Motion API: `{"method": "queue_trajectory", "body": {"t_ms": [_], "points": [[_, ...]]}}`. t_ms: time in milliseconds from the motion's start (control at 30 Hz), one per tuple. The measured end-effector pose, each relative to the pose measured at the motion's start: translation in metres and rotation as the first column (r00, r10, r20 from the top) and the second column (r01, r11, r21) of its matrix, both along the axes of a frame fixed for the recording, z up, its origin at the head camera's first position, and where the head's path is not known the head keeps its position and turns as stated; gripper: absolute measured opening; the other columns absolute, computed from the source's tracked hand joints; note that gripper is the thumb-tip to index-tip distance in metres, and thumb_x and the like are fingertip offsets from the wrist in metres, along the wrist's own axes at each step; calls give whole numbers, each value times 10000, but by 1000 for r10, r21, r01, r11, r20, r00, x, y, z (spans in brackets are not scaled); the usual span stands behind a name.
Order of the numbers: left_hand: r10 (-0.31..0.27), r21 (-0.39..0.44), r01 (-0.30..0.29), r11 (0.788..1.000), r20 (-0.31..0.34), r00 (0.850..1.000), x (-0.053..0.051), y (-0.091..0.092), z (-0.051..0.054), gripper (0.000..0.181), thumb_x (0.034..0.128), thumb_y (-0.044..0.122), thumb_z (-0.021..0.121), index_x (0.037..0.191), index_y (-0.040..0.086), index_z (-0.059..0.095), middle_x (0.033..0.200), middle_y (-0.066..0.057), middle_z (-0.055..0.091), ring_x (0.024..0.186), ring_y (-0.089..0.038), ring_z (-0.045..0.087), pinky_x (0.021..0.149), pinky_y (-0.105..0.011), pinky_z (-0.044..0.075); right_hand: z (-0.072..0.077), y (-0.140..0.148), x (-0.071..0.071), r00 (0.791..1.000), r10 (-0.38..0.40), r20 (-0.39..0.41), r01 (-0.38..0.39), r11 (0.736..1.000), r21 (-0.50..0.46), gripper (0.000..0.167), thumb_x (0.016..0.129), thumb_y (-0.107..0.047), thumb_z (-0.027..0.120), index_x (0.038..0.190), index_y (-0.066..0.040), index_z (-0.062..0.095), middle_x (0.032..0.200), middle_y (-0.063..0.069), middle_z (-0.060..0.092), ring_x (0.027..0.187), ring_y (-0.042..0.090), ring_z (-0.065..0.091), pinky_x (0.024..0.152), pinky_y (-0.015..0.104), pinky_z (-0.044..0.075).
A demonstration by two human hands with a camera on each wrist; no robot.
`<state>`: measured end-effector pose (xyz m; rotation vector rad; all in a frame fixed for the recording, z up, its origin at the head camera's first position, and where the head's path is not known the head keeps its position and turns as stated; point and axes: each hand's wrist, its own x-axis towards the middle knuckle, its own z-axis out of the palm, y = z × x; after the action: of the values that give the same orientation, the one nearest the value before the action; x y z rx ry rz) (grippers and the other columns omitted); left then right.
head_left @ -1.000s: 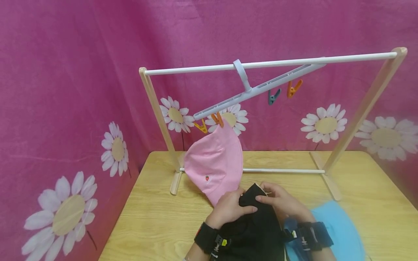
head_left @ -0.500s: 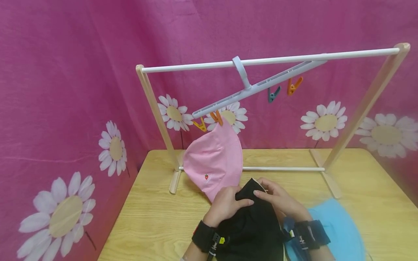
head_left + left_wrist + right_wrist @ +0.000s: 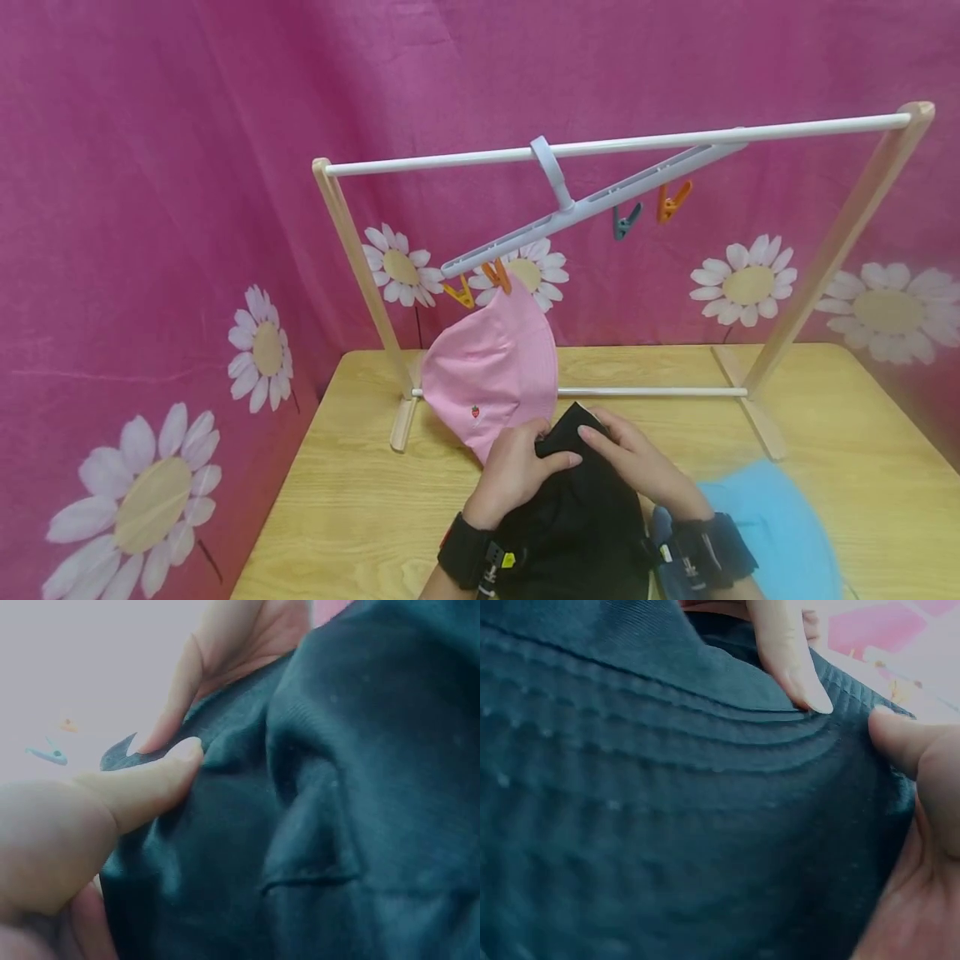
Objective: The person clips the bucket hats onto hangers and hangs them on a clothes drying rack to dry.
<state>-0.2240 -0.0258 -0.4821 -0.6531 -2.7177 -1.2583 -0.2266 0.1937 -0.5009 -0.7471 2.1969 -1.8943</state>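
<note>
A black bucket hat (image 3: 577, 517) with a stitched brim is held up between both hands in front of the rack. My left hand (image 3: 512, 471) pinches its upper left edge, thumb on the near face. The right hand (image 3: 637, 462) pinches the brim near the pointed top corner, its thumb also on the near face. In the right wrist view both thumbs press on the black hat (image 3: 667, 787) close together. A pink bucket hat (image 3: 491, 367) with a small strawberry hangs behind, clipped by an orange clothespin (image 3: 497, 276) to the tilted grey hanger (image 3: 573, 215).
A blue hat (image 3: 780, 533) lies on the table (image 3: 337, 500) beside the right wrist. The wooden rack (image 3: 840, 242) carries a white top bar (image 3: 450, 158). A yellow clip (image 3: 459, 292), a grey clip (image 3: 626, 222) and another orange clip (image 3: 673, 202) hang from the hanger.
Both hands and the black hat have shifted slightly up and to the left, and its corner sits a little higher. The grip on it stays the same.
</note>
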Motion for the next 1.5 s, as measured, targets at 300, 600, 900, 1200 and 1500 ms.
{"method": "queue_trajectory", "body": {"t_ms": [300,600,900,1200,1500], "points": [[-9,78,15,997,-78,997,2,-1,3,460,849,462,862,684,177,541,648,132,335,615,-23,382,587,-173,326,11,2,4,994,-80,-76,80,997,-9,204,1100,-83,507,1259,-23,618,1063,75,716,866,188,735,729,390,629],[-89,120,101,988,-104,991,5,-6,10,291,904,413,826,786,177,704,635,137,466,652,-4,472,645,-175,420,14,5,7,997,-54,-61,49,996,-80,199,1103,-54,481,1252,14,593,1042,62,717,863,189,734,725,392,628],[-102,127,110,986,-68,992,5,-12,18,259,916,391,820,817,179,709,658,133,496,696,-39,504,661,-195,405,18,8,9,993,-109,-45,103,988,-119,184,1104,-64,485,1223,36,585,1049,7,739,870,182,755,736,376,627],[-119,133,124,983,-51,992,6,-12,24,222,910,384,825,906,168,778,744,131,655,764,-38,595,722,-221,486,20,18,10,995,-100,-11,96,978,-184,196,1116,-69,457,1247,21,571,1077,22,728,902,203,759,764,374,627],[-105,141,113,983,-61,993,11,-9,33,281,897,372,839,779,165,691,619,113,482,654,-44,521,635,-208,427,19,15,7,995,-35,94,63,949,-310,224,1129,-103,440,1255,-122,623,1063,14,744,902,173,761,776,347,624]]}}
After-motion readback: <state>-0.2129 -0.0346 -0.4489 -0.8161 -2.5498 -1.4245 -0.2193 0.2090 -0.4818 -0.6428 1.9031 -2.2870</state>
